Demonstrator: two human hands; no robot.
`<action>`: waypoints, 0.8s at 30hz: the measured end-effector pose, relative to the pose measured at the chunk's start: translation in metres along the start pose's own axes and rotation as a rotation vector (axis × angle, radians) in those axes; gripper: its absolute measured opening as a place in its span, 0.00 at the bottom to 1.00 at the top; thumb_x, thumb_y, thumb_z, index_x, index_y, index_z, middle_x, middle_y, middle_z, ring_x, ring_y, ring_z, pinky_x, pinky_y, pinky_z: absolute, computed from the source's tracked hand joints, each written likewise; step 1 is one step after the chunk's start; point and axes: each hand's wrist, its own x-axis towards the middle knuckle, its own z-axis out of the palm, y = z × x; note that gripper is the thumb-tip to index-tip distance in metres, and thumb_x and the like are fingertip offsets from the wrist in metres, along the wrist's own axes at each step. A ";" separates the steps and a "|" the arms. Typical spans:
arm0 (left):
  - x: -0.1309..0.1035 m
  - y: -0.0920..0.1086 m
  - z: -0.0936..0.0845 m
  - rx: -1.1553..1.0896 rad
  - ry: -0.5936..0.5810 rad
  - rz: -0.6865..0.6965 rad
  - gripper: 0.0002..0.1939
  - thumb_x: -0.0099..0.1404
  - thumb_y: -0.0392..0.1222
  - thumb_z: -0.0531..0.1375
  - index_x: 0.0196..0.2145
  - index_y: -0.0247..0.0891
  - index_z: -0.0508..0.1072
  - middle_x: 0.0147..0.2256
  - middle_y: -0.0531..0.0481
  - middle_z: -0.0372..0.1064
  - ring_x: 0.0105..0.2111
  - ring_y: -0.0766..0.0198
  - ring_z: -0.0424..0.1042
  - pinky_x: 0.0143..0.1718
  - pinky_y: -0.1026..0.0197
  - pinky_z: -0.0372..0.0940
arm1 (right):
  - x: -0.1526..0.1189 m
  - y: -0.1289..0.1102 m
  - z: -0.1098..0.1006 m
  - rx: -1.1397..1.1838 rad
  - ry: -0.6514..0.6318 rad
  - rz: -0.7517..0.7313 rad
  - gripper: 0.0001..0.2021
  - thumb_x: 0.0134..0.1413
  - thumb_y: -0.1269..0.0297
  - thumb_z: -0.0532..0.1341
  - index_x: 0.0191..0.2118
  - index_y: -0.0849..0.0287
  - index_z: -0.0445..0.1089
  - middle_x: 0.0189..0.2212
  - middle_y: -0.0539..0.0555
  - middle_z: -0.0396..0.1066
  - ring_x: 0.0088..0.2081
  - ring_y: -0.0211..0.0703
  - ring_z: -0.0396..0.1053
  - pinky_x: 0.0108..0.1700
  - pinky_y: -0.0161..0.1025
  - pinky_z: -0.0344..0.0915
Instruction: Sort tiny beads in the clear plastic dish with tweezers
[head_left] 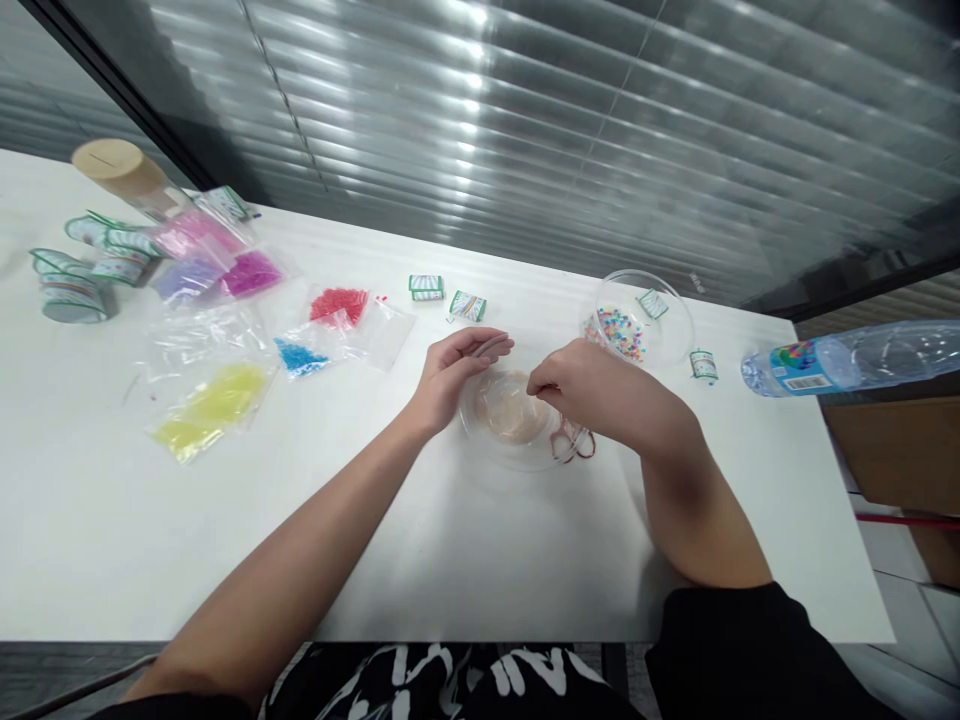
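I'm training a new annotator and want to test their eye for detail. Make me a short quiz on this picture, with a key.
1. What colour fills the plastic bag nearest the front edge of the table?
a) red
b) yellow
c) blue

2. True or false: the left hand and the right hand are on the same side of the clear dish.

3. Fill the gap with left or right: the multicoloured bits lie just beyond the ____ hand.

Key:
1. b
2. False: the left hand is at the dish's left, the right hand at its right.
3. right
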 end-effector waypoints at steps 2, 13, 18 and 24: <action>0.000 0.000 0.000 0.004 0.004 0.000 0.15 0.53 0.36 0.62 0.40 0.36 0.78 0.40 0.45 0.78 0.49 0.50 0.75 0.58 0.44 0.62 | 0.003 -0.001 0.001 -0.029 0.041 0.001 0.12 0.54 0.78 0.54 0.25 0.61 0.71 0.24 0.53 0.69 0.25 0.36 0.61 0.29 0.35 0.52; 0.000 0.001 0.001 -0.010 -0.001 0.004 0.14 0.53 0.35 0.62 0.39 0.37 0.79 0.39 0.46 0.78 0.49 0.50 0.75 0.58 0.46 0.62 | 0.017 -0.003 0.015 -0.032 -0.001 -0.115 0.08 0.50 0.79 0.58 0.27 0.60 0.70 0.29 0.52 0.70 0.30 0.37 0.62 0.28 0.35 0.49; 0.000 0.000 0.001 -0.020 -0.005 0.003 0.14 0.53 0.35 0.62 0.39 0.38 0.79 0.39 0.46 0.78 0.49 0.51 0.75 0.59 0.46 0.62 | 0.025 -0.008 0.022 -0.031 -0.051 -0.154 0.06 0.50 0.75 0.60 0.26 0.60 0.70 0.25 0.50 0.69 0.27 0.36 0.61 0.27 0.36 0.48; 0.000 0.000 0.001 -0.009 0.001 -0.006 0.15 0.52 0.36 0.62 0.39 0.37 0.79 0.40 0.45 0.78 0.50 0.50 0.75 0.59 0.45 0.61 | 0.027 -0.006 0.024 -0.037 -0.061 -0.151 0.10 0.53 0.77 0.57 0.28 0.60 0.73 0.29 0.53 0.73 0.30 0.38 0.65 0.28 0.35 0.51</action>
